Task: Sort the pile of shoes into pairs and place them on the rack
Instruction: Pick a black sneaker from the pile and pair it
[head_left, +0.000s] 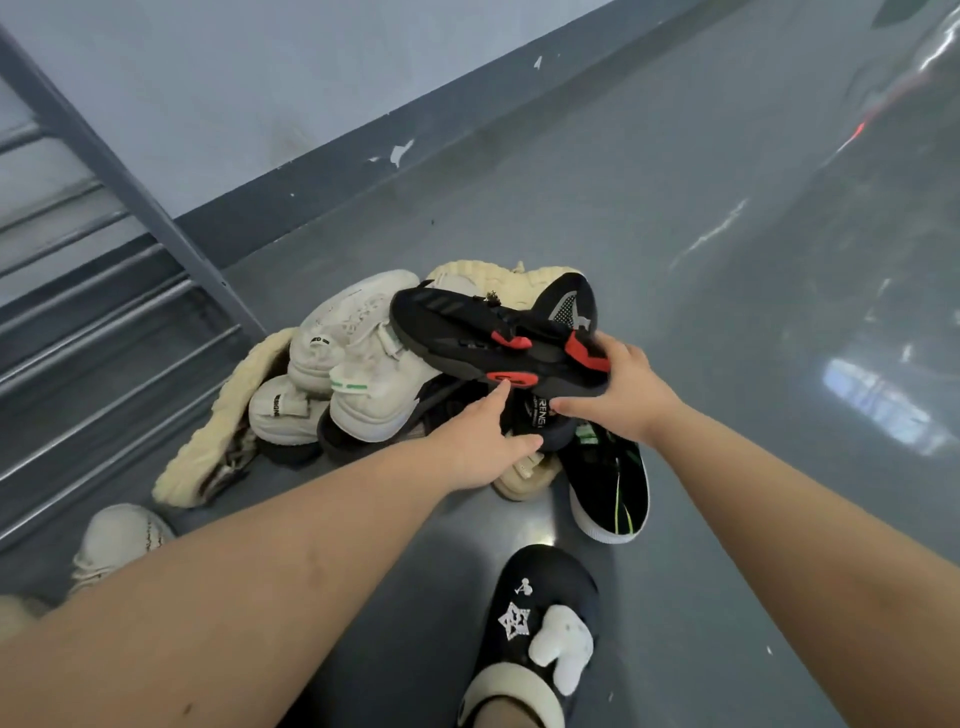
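A pile of shoes (363, 374) lies on the grey floor in front of me. On top rests a black sneaker with red accents (467, 332), lying on its side. My right hand (618, 395) grips its heel end. My left hand (478, 441) reaches in below it, fingers spread, one fingertip touching the sneaker's red sole mark. White sneakers (358, 353) and cream knit shoes (218, 431) fill the left of the pile. A black shoe with green lines (613, 483) lies at the pile's near right. The grey metal rack (104, 291) stands at the left.
A light knit shoe (119, 540) lies apart at the lower left, near the rack. My own foot in a black slipper with a white plush charm (540, 623) is at the bottom centre. A wall with a dark baseboard (332, 171) runs behind the pile.
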